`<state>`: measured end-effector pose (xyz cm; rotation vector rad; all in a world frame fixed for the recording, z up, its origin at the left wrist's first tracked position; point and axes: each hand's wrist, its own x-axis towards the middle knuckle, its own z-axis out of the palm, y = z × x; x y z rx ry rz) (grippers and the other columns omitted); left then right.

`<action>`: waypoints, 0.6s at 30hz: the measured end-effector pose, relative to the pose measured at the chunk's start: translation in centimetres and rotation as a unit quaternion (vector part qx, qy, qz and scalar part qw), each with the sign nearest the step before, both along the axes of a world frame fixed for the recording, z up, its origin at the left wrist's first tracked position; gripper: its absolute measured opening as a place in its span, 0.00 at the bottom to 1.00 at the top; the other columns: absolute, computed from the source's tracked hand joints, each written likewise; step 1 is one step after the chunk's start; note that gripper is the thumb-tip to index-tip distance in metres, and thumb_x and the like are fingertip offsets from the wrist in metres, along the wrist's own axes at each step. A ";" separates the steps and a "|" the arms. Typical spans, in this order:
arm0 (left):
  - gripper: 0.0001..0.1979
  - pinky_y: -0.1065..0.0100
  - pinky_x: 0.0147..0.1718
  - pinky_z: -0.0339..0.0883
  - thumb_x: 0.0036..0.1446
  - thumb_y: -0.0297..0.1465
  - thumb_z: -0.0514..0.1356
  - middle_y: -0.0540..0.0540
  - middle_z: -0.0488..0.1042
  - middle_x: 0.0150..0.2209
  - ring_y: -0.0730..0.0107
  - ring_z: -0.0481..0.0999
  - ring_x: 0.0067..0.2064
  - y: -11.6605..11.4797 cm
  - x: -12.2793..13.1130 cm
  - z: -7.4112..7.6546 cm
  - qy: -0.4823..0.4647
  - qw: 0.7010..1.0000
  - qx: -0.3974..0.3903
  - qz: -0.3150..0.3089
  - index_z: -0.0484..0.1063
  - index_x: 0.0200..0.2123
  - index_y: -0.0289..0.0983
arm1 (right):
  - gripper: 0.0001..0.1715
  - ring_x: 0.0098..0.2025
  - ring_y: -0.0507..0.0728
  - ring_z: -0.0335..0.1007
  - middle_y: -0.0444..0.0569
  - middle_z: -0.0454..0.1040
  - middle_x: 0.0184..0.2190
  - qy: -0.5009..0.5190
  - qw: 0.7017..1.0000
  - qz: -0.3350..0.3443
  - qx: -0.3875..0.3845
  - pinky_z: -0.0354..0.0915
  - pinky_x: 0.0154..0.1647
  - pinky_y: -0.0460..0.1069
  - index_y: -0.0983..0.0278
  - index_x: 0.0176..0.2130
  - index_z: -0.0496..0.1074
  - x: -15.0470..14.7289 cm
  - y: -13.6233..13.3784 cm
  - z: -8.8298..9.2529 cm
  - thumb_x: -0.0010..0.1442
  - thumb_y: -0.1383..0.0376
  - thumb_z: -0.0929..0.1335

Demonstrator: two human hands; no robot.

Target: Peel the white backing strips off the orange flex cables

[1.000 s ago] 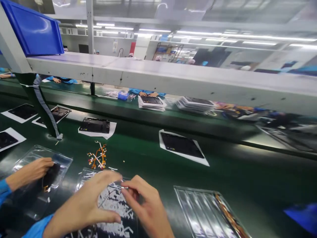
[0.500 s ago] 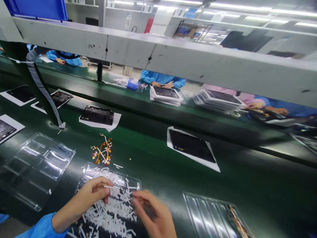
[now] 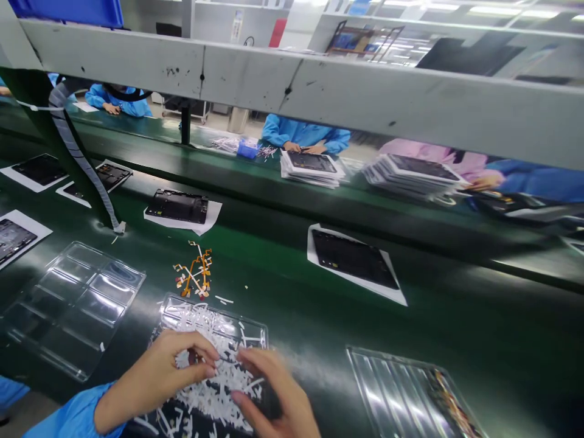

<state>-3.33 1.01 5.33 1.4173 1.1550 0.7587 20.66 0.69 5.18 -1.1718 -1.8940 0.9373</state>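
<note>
- your left hand [image 3: 168,371], in a blue sleeve, rested over the heap of small white paper strips [image 3: 214,371] in the clear plastic tray [image 3: 255,331] at the near edge of the green conveyor belt [image 3: 283,292]; thumb and forefinger were drawn narrow, pinched at the strips, though whether they gripped one could not be told.
- your right hand [image 3: 274,395] lay just beside it on the same heap, fingers loosely curled and a little apart, the tips touching strips; it showed no clear hold on anything.
- the strips filled the tray and spilled toward you over its near edge, between and under both hands.
- a small tangle of orange and white flex cables [image 3: 194,277] lay on the belt just beyond the tray, with a few stray white strips near it.
- an empty clear blister tray with square pockets [image 3: 73,304] sat to your left, apart from your hands.
- a clear ribbed plastic tray [image 3: 401,395] sat to your right, with orange pieces along its far side.
- dark flat tablet panels on white sheets, one in front of you [image 3: 353,258] and another to the left [image 3: 180,207], lay further out on the belt.
- a grey metal beam [image 3: 319,100] crossed above the belt; beyond it, people in blue sleeves [image 3: 303,134] worked at stacked panels [image 3: 312,167].
</note>
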 end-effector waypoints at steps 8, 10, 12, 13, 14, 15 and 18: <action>0.12 0.68 0.39 0.71 0.54 0.32 0.71 0.47 0.82 0.36 0.64 0.79 0.37 0.1 0.0 -1.2 -0.061 0.996 0.003 0.059 0.79 0.43 0.38 | 0.11 0.32 0.57 0.77 0.47 0.80 0.30 0.047 0.992 0.012 -0.116 0.71 0.35 0.46 0.59 0.35 0.81 -3.4 1.0 -1.0 0.66 0.57 0.71; 0.10 0.68 0.40 0.71 0.55 0.31 0.70 0.46 0.81 0.37 0.64 0.79 0.38 -0.1 0.2 -1.7 -0.075 0.994 0.008 0.081 0.79 0.42 0.38 | 0.12 0.32 0.57 0.76 0.48 0.79 0.29 0.063 0.989 0.006 -0.133 0.71 0.36 0.46 0.60 0.36 0.80 -3.3 0.8 -1.3 0.65 0.55 0.71; 0.08 0.68 0.40 0.70 0.56 0.30 0.69 0.47 0.81 0.36 0.65 0.78 0.38 -0.2 0.4 -1.9 -0.066 0.994 0.019 0.086 0.79 0.41 0.38 | 0.13 0.31 0.57 0.76 0.48 0.79 0.30 0.079 0.987 0.002 -0.140 0.72 0.36 0.47 0.60 0.39 0.80 -3.3 0.6 -1.2 0.64 0.53 0.71; 0.07 0.68 0.40 0.70 0.57 0.30 0.68 0.47 0.81 0.35 0.65 0.78 0.37 -0.2 0.6 -1.9 -0.058 0.994 0.027 0.085 0.80 0.41 0.39 | 0.14 0.31 0.57 0.75 0.49 0.79 0.30 0.084 0.987 0.002 -0.139 0.72 0.36 0.47 0.60 0.40 0.80 -3.3 0.6 -1.0 0.64 0.53 0.72; 0.06 0.68 0.39 0.70 0.57 0.30 0.68 0.47 0.81 0.34 0.65 0.78 0.36 -0.2 0.7 -1.9 -0.051 0.995 0.033 0.083 0.80 0.40 0.39 | 0.14 0.32 0.57 0.76 0.49 0.79 0.30 0.087 0.987 0.001 -0.137 0.72 0.36 0.47 0.60 0.39 0.81 -3.4 0.5 -0.8 0.64 0.52 0.72; 0.06 0.68 0.39 0.70 0.58 0.30 0.68 0.47 0.81 0.34 0.65 0.78 0.36 -0.2 0.8 -1.9 -0.046 0.995 0.038 0.081 0.80 0.39 0.39 | 0.14 0.32 0.57 0.76 0.49 0.79 0.30 0.090 0.987 -0.001 -0.134 0.72 0.36 0.47 0.60 0.38 0.81 -3.5 0.5 -0.7 0.64 0.52 0.71; 0.05 0.69 0.39 0.71 0.57 0.31 0.69 0.47 0.82 0.34 0.65 0.79 0.36 -0.2 0.9 -1.9 -0.056 0.995 0.040 0.076 0.81 0.37 0.39 | 0.17 0.31 0.57 0.77 0.50 0.79 0.29 0.102 0.984 -0.011 -0.143 0.73 0.34 0.47 0.61 0.34 0.80 -3.7 0.3 -0.5 0.65 0.52 0.70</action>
